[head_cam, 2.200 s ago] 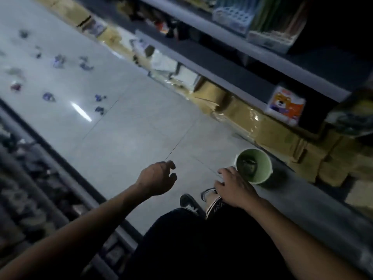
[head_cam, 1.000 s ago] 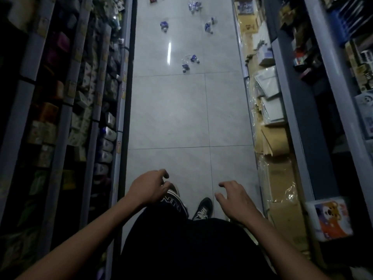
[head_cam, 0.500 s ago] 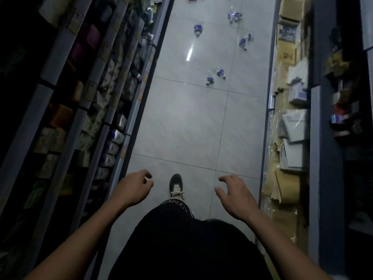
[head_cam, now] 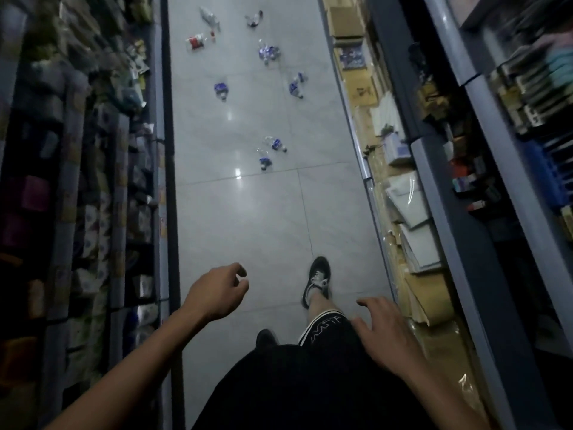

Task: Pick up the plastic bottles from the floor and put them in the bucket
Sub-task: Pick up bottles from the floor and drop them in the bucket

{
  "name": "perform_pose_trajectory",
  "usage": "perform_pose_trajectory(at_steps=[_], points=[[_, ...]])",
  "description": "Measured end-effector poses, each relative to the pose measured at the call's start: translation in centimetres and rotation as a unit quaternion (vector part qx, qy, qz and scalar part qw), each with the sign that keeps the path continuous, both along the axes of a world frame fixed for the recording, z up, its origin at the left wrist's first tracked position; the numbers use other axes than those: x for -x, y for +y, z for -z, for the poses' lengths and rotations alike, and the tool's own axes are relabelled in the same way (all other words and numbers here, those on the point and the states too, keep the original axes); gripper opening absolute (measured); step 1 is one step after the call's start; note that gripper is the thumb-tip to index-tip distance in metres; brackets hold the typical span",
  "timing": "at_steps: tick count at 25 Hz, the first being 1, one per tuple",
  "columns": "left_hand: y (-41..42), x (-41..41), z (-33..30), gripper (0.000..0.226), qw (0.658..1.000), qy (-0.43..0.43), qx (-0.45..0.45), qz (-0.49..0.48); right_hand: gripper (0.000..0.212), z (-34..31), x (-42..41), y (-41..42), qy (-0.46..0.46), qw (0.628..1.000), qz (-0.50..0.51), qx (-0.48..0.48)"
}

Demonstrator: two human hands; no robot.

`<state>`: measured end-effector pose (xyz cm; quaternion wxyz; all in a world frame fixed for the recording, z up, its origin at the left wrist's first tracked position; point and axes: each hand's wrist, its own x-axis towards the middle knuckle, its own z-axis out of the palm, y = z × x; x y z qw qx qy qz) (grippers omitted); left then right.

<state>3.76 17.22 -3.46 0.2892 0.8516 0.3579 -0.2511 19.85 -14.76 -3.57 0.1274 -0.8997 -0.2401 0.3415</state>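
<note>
Two hands hang empty before me: my left hand loosely curled, my right hand with fingers spread. From the left, packed shelves, then plastic bottles scattered on the floor well ahead, then cardboard boxes, contents hidden.

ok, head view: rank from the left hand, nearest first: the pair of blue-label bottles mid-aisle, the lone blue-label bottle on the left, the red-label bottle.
From the left hand:
1. Pair of blue-label bottles, mid-aisle, just beyond the tile seam.
2. Lone blue-label bottle, farther up, left side.
3. Red-label bottle, far end, left side.
</note>
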Motion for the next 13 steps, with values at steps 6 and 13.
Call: perform_pose_trajectory(at_steps=[6, 13], points=[[3.2, -13.5, -0.6, 0.033, 1.0, 0.012, 0.021, -0.021, 0.045, -0.5, -13.8, 6.0, 0.003, 1.0, -0.008, -0.028], [7.6, -17.9, -0.9, 0.032, 0.992, 0.039, 0.033, -0.114, 0.047, -0.8, -27.0, 19.2, -0.007, 0.992, -0.113, -0.052]])
